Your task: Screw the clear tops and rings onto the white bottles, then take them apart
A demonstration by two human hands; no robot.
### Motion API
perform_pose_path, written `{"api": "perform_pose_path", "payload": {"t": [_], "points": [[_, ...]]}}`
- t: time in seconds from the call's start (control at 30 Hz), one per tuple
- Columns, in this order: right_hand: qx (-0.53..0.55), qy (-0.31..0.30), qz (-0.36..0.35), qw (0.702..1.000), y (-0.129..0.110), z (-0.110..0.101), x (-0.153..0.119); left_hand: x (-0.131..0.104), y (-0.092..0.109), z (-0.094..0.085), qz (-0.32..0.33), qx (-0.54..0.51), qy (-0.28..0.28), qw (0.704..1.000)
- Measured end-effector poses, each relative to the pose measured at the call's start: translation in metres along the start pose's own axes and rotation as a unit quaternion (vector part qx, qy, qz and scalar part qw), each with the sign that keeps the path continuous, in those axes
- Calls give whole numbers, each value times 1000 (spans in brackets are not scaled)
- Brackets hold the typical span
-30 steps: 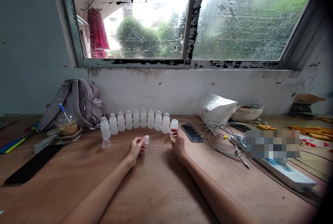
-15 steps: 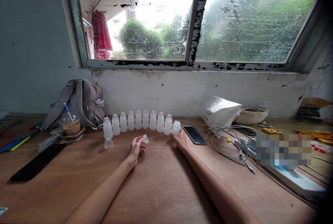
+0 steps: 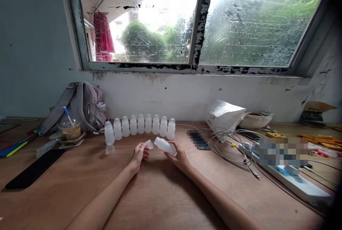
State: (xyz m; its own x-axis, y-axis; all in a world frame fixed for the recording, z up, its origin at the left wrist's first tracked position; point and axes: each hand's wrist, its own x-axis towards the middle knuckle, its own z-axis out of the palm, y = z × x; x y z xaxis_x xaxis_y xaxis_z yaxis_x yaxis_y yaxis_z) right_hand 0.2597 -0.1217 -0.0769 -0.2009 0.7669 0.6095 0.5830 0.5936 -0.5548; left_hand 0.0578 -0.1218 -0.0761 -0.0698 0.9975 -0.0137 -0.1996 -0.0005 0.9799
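Note:
My left hand [image 3: 139, 156] pinches a small clear cap [image 3: 149, 145] by its side, its open end turned to the right. In my right hand [image 3: 179, 156] lies a frosted white bottle [image 3: 165, 146], tilted on its side with its uncapped mouth pointing left at the cap. A narrow gap separates the cap and the mouth. Behind both hands, several capped frosted bottles [image 3: 140, 124] stand upright in a curved row. At the row's left end, a loose clear cap [image 3: 109, 149] rests on the table in front of a bottle [image 3: 109, 132].
A grey backpack [image 3: 80, 107] and a drink cup [image 3: 70, 129] stand at the left, near a black flat strip [image 3: 34, 168]. On the right lie a blurred phone [image 3: 199, 140], tangled cables [image 3: 229, 148], a white power strip [image 3: 301, 183] and a silvery bag [image 3: 224, 116].
My right hand has lifted the uncapped bottle from the row's right end, brought it left and tipped it towards the cap. My left hand stays nearly in place, the cap slightly turned.

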Motion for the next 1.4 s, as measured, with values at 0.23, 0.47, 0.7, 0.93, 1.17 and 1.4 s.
{"api": "perform_pose_path", "payload": {"t": [0.23, 0.47, 0.7, 0.93, 1.17, 1.4], "points": [[-19, -29, -56, 998, -10, -1, -2, -3, 2, 1, 27, 21, -19, 999], [-72, -19, -123, 990, -9, -6, -3, -2, 3, 1, 44, 42, -32, 998], [-107, 9, -193, 975, -9, -8, -5, 1, -2, -4, 74, 93, -35, 992], [-78, -3, -174, 982, -13, -9, -7, 1, -2, -4, 79, 93, -29, 992], [-10, -31, -122, 992, -16, -8, -7, -2, 4, -2, 66, 65, -47, 995], [5, -13, -91, 996, -14, -4, -7, -3, 3, -2, 40, 33, -60, 997]]}}
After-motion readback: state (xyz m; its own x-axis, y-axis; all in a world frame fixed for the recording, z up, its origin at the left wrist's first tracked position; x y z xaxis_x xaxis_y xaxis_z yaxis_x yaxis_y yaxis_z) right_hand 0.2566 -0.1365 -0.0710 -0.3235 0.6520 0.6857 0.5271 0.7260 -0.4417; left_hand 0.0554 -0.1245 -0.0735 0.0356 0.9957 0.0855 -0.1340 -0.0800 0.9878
